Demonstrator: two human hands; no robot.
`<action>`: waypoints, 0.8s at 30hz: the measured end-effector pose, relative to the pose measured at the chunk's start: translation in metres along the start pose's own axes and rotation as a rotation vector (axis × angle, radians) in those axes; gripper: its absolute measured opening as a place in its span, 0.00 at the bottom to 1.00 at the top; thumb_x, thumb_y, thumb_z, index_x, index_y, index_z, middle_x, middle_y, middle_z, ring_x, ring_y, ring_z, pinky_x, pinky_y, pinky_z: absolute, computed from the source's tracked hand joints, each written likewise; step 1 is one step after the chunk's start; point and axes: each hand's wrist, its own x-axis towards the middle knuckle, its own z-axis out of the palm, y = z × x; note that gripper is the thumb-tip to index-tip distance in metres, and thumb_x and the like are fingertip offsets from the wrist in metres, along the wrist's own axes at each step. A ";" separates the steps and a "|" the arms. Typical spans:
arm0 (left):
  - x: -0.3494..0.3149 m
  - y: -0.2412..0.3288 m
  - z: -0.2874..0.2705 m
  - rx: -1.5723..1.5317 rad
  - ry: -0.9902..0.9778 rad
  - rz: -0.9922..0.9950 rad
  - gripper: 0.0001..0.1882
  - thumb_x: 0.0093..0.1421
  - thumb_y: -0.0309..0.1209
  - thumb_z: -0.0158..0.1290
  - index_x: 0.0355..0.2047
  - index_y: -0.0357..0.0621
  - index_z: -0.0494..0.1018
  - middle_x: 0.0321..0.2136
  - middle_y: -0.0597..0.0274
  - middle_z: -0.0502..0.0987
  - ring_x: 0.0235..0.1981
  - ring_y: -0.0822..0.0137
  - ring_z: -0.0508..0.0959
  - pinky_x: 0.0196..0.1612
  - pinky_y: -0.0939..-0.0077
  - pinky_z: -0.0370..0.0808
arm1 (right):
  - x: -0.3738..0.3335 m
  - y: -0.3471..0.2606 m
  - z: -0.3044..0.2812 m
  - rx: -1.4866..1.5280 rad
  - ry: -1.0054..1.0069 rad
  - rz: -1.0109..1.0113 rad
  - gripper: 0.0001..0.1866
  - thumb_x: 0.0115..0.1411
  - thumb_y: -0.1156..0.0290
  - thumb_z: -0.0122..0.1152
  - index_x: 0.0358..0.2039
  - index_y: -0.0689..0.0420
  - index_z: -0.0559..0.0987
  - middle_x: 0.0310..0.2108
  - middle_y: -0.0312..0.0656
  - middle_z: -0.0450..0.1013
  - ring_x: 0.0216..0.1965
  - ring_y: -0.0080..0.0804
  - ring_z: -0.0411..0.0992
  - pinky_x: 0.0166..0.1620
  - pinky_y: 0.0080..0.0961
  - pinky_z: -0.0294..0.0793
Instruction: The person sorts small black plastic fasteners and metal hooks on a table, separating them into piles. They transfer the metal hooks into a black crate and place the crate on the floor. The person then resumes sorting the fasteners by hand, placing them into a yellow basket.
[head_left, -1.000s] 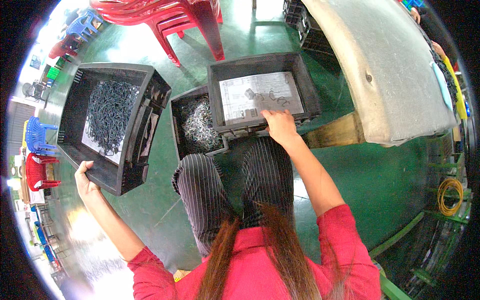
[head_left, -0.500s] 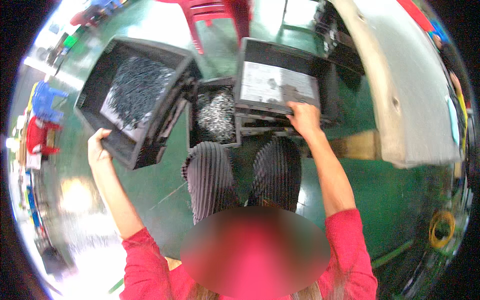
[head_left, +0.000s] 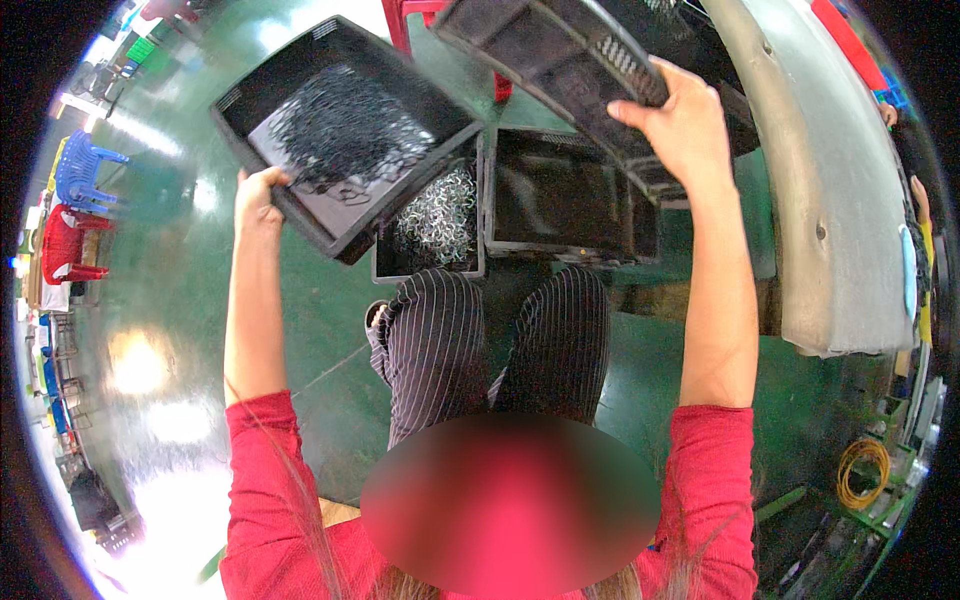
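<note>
Stretched forward, left hand (head_left: 260,203) and right hand (head_left: 692,128) each grip a crate (head_left: 311,223)

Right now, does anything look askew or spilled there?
Yes: the black crate in the right hand is tipped steeply, its outside facing us, whereas crates usually sit level. The hand's hold suggests that's deliberate. I see no spilled pieces on the visible green floor.

Hook crate (head_left: 290,65) at my left hand (head_left: 262,200); hooks (head_left: 345,125) inside, on a sheet (head_left: 330,203). Bin (head_left: 430,274) beyond my left knee (head_left: 435,305), partly covered by hook crate. Lower crate (head_left: 560,205) right of bin. Upper crate (head_left: 535,60) above it, at my right hand (head_left: 685,120). Bench (head_left: 850,180) farther right.
</note>
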 end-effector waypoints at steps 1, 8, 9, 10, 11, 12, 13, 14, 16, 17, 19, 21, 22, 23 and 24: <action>0.000 -0.012 0.024 0.000 -0.063 -0.020 0.43 0.34 0.12 0.48 0.55 0.41 0.49 0.31 0.56 0.68 0.28 0.60 0.70 0.31 0.58 0.73 | 0.007 -0.006 -0.010 0.014 0.024 -0.020 0.27 0.38 0.63 0.70 0.41 0.57 0.77 0.33 0.49 0.75 0.37 0.41 0.74 0.43 0.30 0.69; -0.045 -0.084 0.154 0.025 -0.374 -0.101 0.31 0.34 0.13 0.48 0.44 0.44 0.60 0.27 0.59 0.68 0.27 0.62 0.70 0.28 0.63 0.72 | 0.011 -0.079 -0.062 0.223 -0.130 0.131 0.18 0.38 0.70 0.67 0.34 0.60 0.78 0.30 0.53 0.75 0.36 0.44 0.74 0.41 0.35 0.70; -0.052 -0.091 0.167 0.035 -0.459 -0.165 0.36 0.34 0.12 0.47 0.49 0.43 0.57 0.29 0.60 0.68 0.28 0.64 0.69 0.28 0.66 0.71 | 0.011 -0.079 -0.060 0.176 -0.107 0.075 0.18 0.38 0.70 0.67 0.33 0.60 0.78 0.30 0.53 0.74 0.36 0.45 0.74 0.41 0.35 0.70; -0.062 -0.098 0.178 0.003 -0.493 -0.154 0.36 0.35 0.12 0.46 0.50 0.44 0.57 0.29 0.60 0.68 0.27 0.64 0.69 0.27 0.67 0.71 | 0.012 -0.077 -0.054 0.130 -0.085 0.018 0.18 0.38 0.69 0.67 0.33 0.60 0.78 0.29 0.53 0.74 0.36 0.46 0.73 0.41 0.36 0.70; -0.084 -0.104 0.198 -0.037 -0.536 -0.158 0.36 0.35 0.12 0.46 0.50 0.45 0.57 0.29 0.60 0.67 0.26 0.65 0.69 0.27 0.67 0.71 | 0.010 -0.070 -0.049 0.069 -0.072 -0.031 0.18 0.38 0.69 0.67 0.32 0.61 0.78 0.29 0.53 0.74 0.36 0.47 0.73 0.41 0.36 0.70; -0.097 -0.108 0.208 -0.030 -0.557 -0.183 0.35 0.37 0.11 0.45 0.50 0.46 0.58 0.28 0.61 0.67 0.25 0.65 0.69 0.26 0.69 0.71 | 0.007 -0.067 -0.044 -0.013 -0.035 -0.064 0.18 0.38 0.69 0.67 0.32 0.61 0.77 0.29 0.53 0.74 0.36 0.50 0.72 0.41 0.38 0.70; -0.107 -0.115 0.217 -0.047 -0.593 -0.215 0.38 0.38 0.12 0.45 0.53 0.47 0.56 0.27 0.61 0.67 0.24 0.66 0.68 0.25 0.70 0.70 | 0.002 -0.066 -0.044 -0.037 -0.053 -0.050 0.18 0.38 0.68 0.67 0.32 0.61 0.77 0.29 0.53 0.74 0.36 0.51 0.72 0.41 0.38 0.70; -0.119 -0.121 0.228 -0.054 -0.598 -0.251 0.39 0.38 0.12 0.45 0.55 0.46 0.54 0.27 0.61 0.67 0.23 0.66 0.68 0.25 0.71 0.70 | -0.003 -0.068 -0.046 -0.066 -0.069 -0.037 0.18 0.38 0.68 0.67 0.32 0.61 0.78 0.29 0.53 0.74 0.36 0.51 0.72 0.42 0.38 0.70; -0.131 -0.133 0.241 0.014 -0.603 -0.263 0.40 0.39 0.13 0.45 0.56 0.48 0.53 0.28 0.60 0.68 0.25 0.66 0.68 0.28 0.70 0.69 | -0.005 -0.064 -0.046 -0.119 -0.212 0.024 0.21 0.40 0.71 0.65 0.38 0.61 0.76 0.35 0.55 0.73 0.40 0.52 0.70 0.45 0.38 0.68; -0.134 -0.145 0.247 0.083 -0.614 -0.243 0.38 0.39 0.14 0.45 0.54 0.50 0.54 0.30 0.59 0.69 0.27 0.65 0.69 0.30 0.67 0.69 | -0.009 -0.056 -0.042 -0.165 -0.166 -0.028 0.23 0.40 0.69 0.66 0.40 0.59 0.76 0.35 0.52 0.73 0.40 0.49 0.71 0.45 0.37 0.69; -0.128 -0.158 0.247 0.039 -0.635 -0.236 0.39 0.39 0.14 0.44 0.56 0.48 0.51 0.27 0.60 0.68 0.25 0.67 0.67 0.29 0.70 0.67 | -0.020 -0.047 -0.028 -0.252 -0.053 -0.133 0.28 0.38 0.65 0.69 0.44 0.54 0.76 0.36 0.47 0.75 0.40 0.44 0.72 0.45 0.33 0.69; -0.129 -0.159 0.243 0.018 -0.642 -0.253 0.44 0.39 0.12 0.43 0.60 0.43 0.46 0.27 0.60 0.68 0.22 0.68 0.68 0.24 0.75 0.65 | -0.027 -0.048 -0.030 -0.260 -0.135 -0.051 0.28 0.39 0.65 0.68 0.45 0.53 0.75 0.38 0.47 0.74 0.42 0.45 0.71 0.46 0.36 0.69; -0.131 -0.162 0.243 0.054 -0.625 -0.240 0.44 0.40 0.13 0.43 0.61 0.43 0.45 0.27 0.59 0.68 0.24 0.67 0.68 0.25 0.73 0.65 | -0.029 -0.047 -0.030 -0.258 -0.152 -0.031 0.28 0.39 0.65 0.68 0.44 0.53 0.76 0.38 0.47 0.74 0.42 0.45 0.71 0.46 0.36 0.69; -0.132 -0.159 0.246 0.100 -0.637 -0.287 0.44 0.40 0.13 0.43 0.60 0.43 0.45 0.27 0.59 0.68 0.24 0.67 0.68 0.25 0.72 0.65 | -0.030 -0.045 -0.031 -0.260 -0.165 -0.009 0.28 0.39 0.65 0.68 0.44 0.53 0.76 0.38 0.47 0.74 0.42 0.44 0.71 0.46 0.36 0.69; -0.131 -0.157 0.248 0.147 -0.648 -0.333 0.43 0.40 0.13 0.44 0.60 0.43 0.46 0.27 0.58 0.68 0.25 0.67 0.68 0.26 0.71 0.65 | -0.033 -0.039 -0.029 -0.270 -0.152 -0.047 0.27 0.38 0.65 0.69 0.44 0.52 0.76 0.37 0.46 0.75 0.41 0.45 0.72 0.45 0.36 0.69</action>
